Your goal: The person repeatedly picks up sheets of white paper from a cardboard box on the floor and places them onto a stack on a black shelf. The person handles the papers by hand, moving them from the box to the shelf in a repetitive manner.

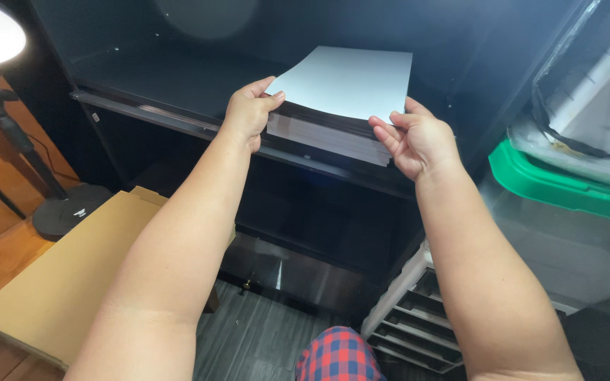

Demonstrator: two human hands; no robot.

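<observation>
A thick stack of white paper (pixel 347 81) rests on the front edge of a black shelf (pixel 164 116), partly overhanging it. My left hand (pixel 248 113) grips the stack's near left corner, thumb on top. My right hand (pixel 418 141) clasps the near right corner, fingers curled around its edge. The top sheet is plain and pale blue-white. Both forearms reach up from the bottom of the view.
A flat brown cardboard box (pixel 65 275) lies at lower left. A ring light on a black stand (pixel 8 134) stands at far left. A clear bin with a green lid (pixel 566 190) sits at right, above a white slotted rack (pixel 418 317). Dark plank floor (pixel 248 339) below.
</observation>
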